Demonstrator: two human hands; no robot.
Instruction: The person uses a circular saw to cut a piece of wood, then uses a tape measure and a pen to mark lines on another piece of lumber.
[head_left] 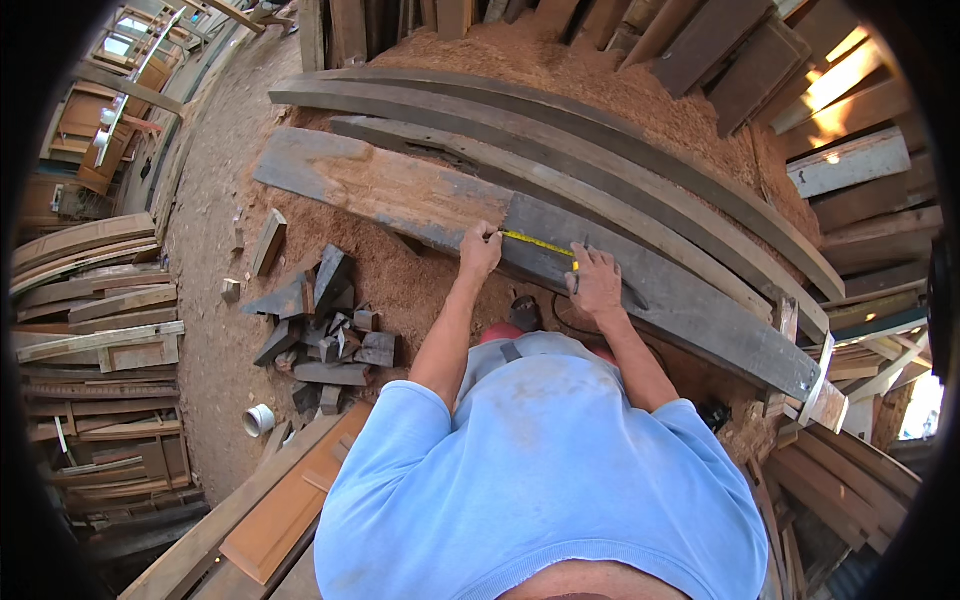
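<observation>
your light blue shirt fills the foreground. your left hand is closed, pinching one end of a yellow measuring tape — your right hand curls round its other end, the fingers partly hidden. the blade runs lengthwise over a long grey beam — sawdust coats the beam's left part.
</observation>
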